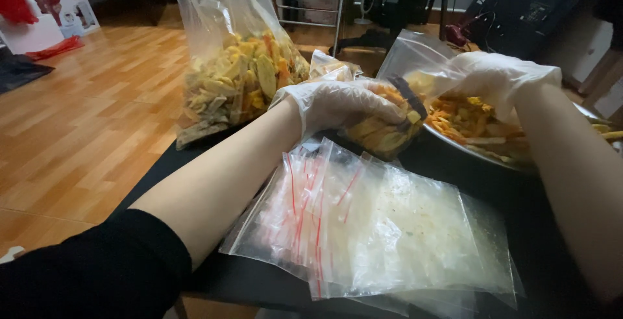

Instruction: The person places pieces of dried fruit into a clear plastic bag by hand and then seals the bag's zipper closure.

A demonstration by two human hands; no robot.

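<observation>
Head view, looking down over a black table top (551,254). Left hand in a thin clear glove (337,105), clenched around a small clear zip bag part-filled with yellow and orange dried fruit chips (386,131), held just above the table's middle. Right hand in a matching clear glove (500,75), fingers closed on the bag's upper lip, holding the mouth open over a shallow metal tray of the same chips (483,153). Judged step: filling under way, bag roughly half full; next move likely calling for a steady mouth and a hand freed to scoop. Nearer the body, a fanned stack of empty clear zip bags with red seal strips (363,228), lying flat, overhanging the near table edge. Left of the hands, a tall clear plastic sack of mixed chips (237,79) close to the table's left edge, wooden floor (84,118) beyond. Little free room between sack, tray and stack.
</observation>
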